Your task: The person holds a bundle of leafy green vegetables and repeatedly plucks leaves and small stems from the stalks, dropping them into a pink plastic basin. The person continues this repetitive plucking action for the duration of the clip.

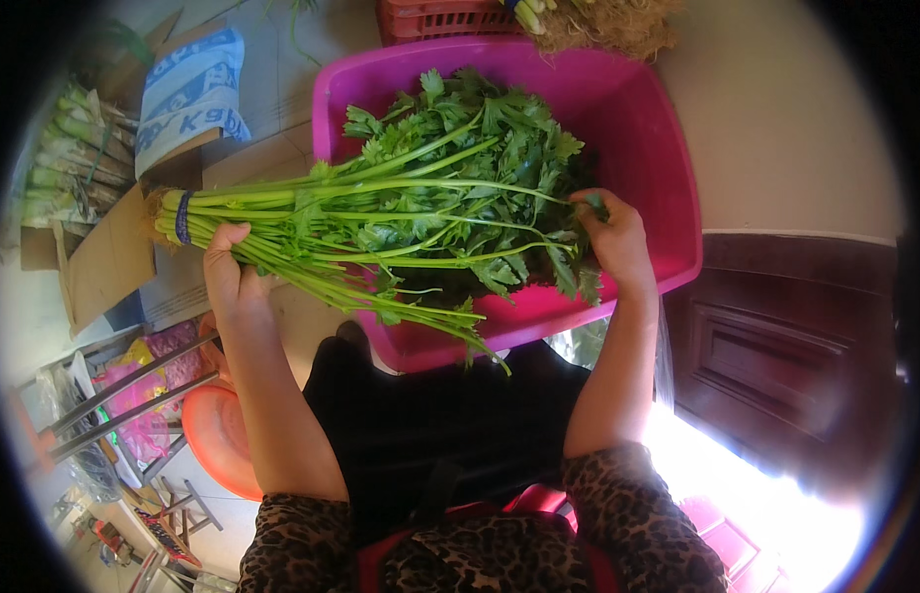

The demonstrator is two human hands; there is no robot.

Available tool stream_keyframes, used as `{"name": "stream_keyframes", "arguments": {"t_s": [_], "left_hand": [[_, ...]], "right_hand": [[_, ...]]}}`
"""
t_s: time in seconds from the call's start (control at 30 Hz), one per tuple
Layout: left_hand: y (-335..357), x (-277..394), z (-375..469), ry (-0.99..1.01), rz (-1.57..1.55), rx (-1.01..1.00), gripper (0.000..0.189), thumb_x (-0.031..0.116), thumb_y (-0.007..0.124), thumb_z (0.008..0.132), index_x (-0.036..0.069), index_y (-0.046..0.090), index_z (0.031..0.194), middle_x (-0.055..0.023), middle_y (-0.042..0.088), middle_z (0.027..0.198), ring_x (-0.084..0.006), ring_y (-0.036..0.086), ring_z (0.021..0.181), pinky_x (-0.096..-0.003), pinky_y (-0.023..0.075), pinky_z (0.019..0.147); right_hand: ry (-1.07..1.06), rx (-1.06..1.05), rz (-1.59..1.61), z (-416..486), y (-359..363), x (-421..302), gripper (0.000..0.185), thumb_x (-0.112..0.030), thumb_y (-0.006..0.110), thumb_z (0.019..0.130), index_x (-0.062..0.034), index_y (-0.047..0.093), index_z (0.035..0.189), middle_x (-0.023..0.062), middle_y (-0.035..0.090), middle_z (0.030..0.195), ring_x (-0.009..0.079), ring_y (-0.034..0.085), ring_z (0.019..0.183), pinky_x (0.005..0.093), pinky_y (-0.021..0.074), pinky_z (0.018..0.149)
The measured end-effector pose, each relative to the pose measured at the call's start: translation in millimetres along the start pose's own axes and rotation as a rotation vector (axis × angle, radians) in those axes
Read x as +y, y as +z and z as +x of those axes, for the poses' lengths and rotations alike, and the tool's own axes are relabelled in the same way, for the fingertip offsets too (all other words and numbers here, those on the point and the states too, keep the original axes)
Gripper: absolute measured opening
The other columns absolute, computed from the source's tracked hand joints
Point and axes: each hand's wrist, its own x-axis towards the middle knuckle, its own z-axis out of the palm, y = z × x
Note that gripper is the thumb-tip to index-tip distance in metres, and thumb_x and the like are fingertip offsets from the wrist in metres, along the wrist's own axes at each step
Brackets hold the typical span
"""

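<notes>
A bunch of leafy celery (pixel 341 215) lies across a large pink plastic tub (pixel 675 185), its rooted end to the left and its leaves over the tub. Near the roots a dark blue band (pixel 183 217) circles the stalks. My left hand (pixel 234 270) holds the bunch from below, just right of that band, thumb on top. At the leafy end, my right hand (pixel 616 233) pinches a dark green leaf between thumb and fingers. Beneath the stalks, more green leaves fill part of the tub; whether they are loose or on the bunch is hard to tell.
Beyond the tub stand a red plastic crate (pixel 449 18) and bundled roots (pixel 604 26). At left are a cardboard box (pixel 108 259), a blue-and-white sack (pixel 189 96) and pale-stalked vegetables (pixel 78 156). An orange basin (pixel 219 437) sits lower left; a dark wooden door (pixel 779 356) is at right.
</notes>
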Motion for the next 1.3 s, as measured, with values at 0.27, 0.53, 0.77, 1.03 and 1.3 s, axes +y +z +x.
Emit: {"name": "stream_keyframes", "arguments": {"t_s": [0.27,0.53,0.77,1.03,1.3], "left_hand": [[-18,2,14,-0.047,-0.047,0.012,0.047,-0.007,0.053,0.076,-0.004,0.056,0.123,-0.0198,0.064,0.12,-0.0379,0.064,0.11,-0.0532,0.0527,0.099],[-15,7,7,-0.011,-0.038,-0.028,0.046,-0.005,0.055,0.079,-0.002,0.054,0.126,-0.0181,0.063,0.119,-0.0372,0.064,0.109,-0.0531,0.0544,0.096],[-7,6,-1,0.077,0.043,-0.056,0.046,-0.005,0.055,0.08,-0.001,0.054,0.126,-0.0178,0.063,0.12,-0.0353,0.065,0.109,-0.0515,0.0556,0.095],[-10,7,2,0.034,-0.021,-0.079,0.048,-0.006,0.054,0.078,-0.002,0.055,0.126,-0.0191,0.064,0.122,-0.038,0.064,0.111,-0.0548,0.0534,0.097],[-12,9,6,-0.008,-0.028,-0.065,0.046,-0.006,0.053,0.079,-0.003,0.055,0.125,-0.0195,0.064,0.12,-0.0383,0.065,0.11,-0.0554,0.0541,0.097]], "right_hand": [[0.05,-0.225,0.385,-8,-14,16,0.015,-0.003,0.052,0.085,-0.0034,0.067,0.088,0.0004,0.062,0.079,0.0074,0.053,0.071,0.0241,0.0395,0.063],[-0.275,0.072,0.096,-6,-21,23,0.016,0.001,0.066,0.078,-0.0026,0.072,0.092,0.008,0.068,0.103,0.0219,0.058,0.108,0.0329,0.0437,0.096],[-0.179,-0.228,0.077,-11,7,-5,0.041,-0.028,0.083,0.074,-0.0101,0.074,0.11,0.0137,0.069,0.12,0.0338,0.056,0.122,0.0419,0.042,0.103],[-0.328,-0.069,-0.188,-13,40,-14,0.032,-0.023,0.08,0.08,-0.0033,0.072,0.104,0.0138,0.072,0.094,0.0295,0.066,0.093,0.0389,0.0513,0.082],[-0.223,-0.265,0.025,-20,33,-21,0.018,-0.01,0.058,0.087,-0.003,0.071,0.098,0.0221,0.069,0.088,0.042,0.066,0.082,0.0471,0.0522,0.075]]}}
